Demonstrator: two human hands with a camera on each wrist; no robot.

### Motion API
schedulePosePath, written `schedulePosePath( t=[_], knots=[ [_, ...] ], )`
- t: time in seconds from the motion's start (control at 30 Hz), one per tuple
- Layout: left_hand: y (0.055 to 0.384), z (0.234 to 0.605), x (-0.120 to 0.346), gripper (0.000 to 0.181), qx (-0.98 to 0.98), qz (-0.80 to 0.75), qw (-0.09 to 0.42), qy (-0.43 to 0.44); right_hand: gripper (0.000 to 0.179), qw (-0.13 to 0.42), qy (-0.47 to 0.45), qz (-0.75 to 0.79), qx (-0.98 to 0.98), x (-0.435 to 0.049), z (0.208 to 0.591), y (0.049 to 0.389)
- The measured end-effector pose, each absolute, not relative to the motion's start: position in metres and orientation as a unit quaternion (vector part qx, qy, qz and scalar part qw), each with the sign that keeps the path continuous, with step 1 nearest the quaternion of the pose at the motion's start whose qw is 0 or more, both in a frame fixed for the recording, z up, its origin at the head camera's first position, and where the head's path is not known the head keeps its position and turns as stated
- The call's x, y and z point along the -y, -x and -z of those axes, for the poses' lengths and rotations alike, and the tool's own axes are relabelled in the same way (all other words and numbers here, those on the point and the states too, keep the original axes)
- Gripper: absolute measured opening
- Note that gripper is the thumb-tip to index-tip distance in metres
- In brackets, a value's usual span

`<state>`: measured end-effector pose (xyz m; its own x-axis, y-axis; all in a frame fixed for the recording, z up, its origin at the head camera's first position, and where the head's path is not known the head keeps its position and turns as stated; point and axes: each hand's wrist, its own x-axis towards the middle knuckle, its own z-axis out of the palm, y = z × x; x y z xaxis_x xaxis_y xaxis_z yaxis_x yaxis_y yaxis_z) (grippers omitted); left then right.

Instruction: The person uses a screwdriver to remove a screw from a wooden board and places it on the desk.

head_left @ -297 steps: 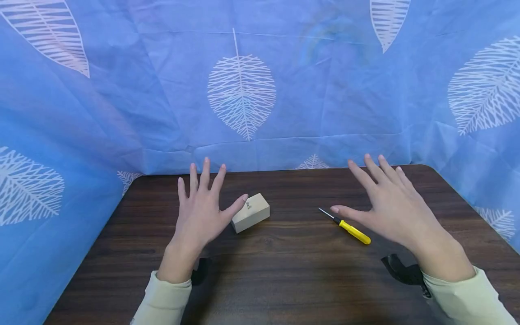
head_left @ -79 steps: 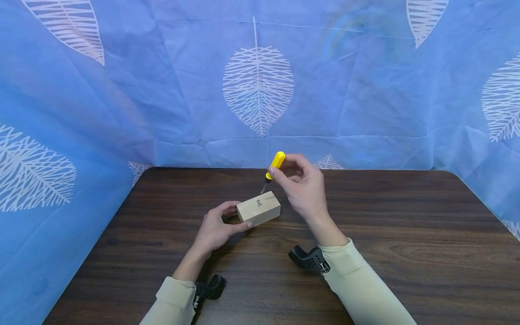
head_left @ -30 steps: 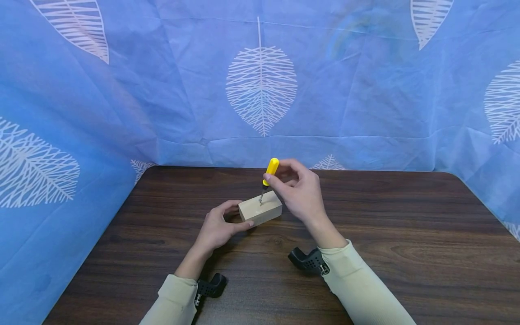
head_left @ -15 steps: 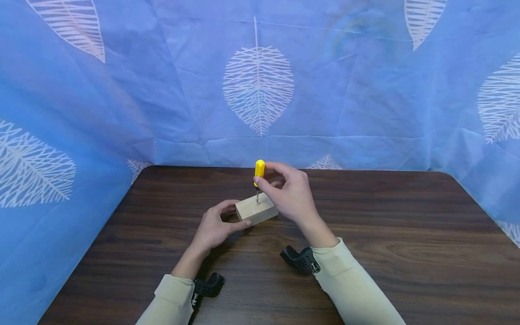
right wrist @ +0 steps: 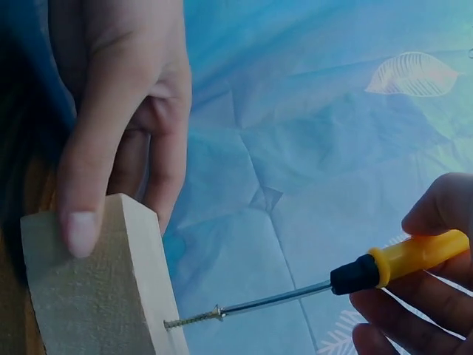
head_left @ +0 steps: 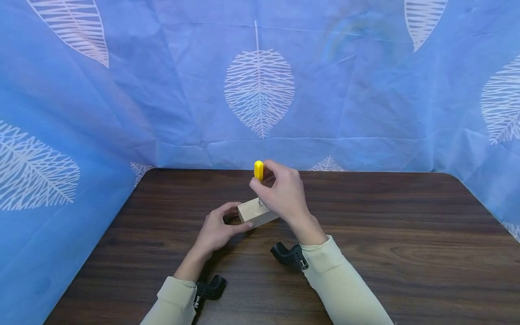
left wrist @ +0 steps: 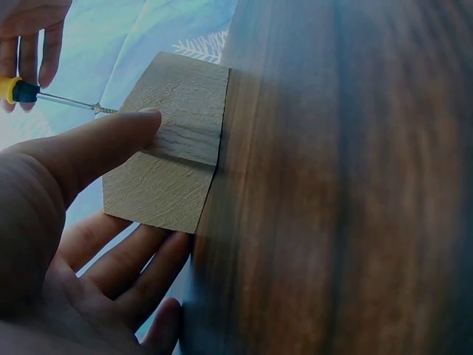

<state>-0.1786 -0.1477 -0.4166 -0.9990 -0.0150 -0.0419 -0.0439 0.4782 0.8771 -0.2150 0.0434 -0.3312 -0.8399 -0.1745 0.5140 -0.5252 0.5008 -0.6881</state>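
A pale wooden block (head_left: pixel 248 208) rests on the table in the head view. My left hand (head_left: pixel 216 229) grips its left end, thumb on the near side and fingers on the far side. From the block's top face a small brass-coloured screw (right wrist: pixel 194 319) sticks out, part of its thread showing. Above it, my right hand (head_left: pixel 285 192) pinches the yellow handle of a screwdriver (head_left: pixel 258 170) between thumb and fingers. In the right wrist view the shaft (right wrist: pixel 277 299) meets the screw's head nearly in line. The head view shows the screwdriver almost upright, its lower part behind the thumb.
The dark wood-grain table (head_left: pixel 386 253) spreads out on all sides of the hands. A blue cloth (head_left: pixel 183 90) with white leaf prints hangs behind and beside it. Black camera mounts (head_left: pixel 211 287) stick out from both wrists.
Earlier both hands were spread and empty, with block and screwdriver on the table. Each has since been taken hold of. The screwdriver has come down onto the screw and tilted more upright.
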Motion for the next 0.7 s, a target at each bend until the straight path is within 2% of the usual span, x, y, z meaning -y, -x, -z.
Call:
schedulePosePath(
  t=[0.07,0.23,0.7],
  knots=[
    [0.1787,0.4162,0.1473,0.051,-0.86,-0.509,0.014,0.017,0.01,0.199,-0.209,-0.455,0.842,-0.0432,0.3319,0.2155],
    [0.179,0.4149,0.1472,0.051,-0.863,-0.505,0.014,0.016,0.02,0.203,-0.218,-0.477,0.827,-0.0428,0.3323,0.2174],
    [0.1794,0.4155,0.1486,0.052,-0.864,-0.503,0.019,0.018,0.019,0.189,-0.209,-0.496,0.821,-0.0405,0.3356,0.2187]
  ],
)
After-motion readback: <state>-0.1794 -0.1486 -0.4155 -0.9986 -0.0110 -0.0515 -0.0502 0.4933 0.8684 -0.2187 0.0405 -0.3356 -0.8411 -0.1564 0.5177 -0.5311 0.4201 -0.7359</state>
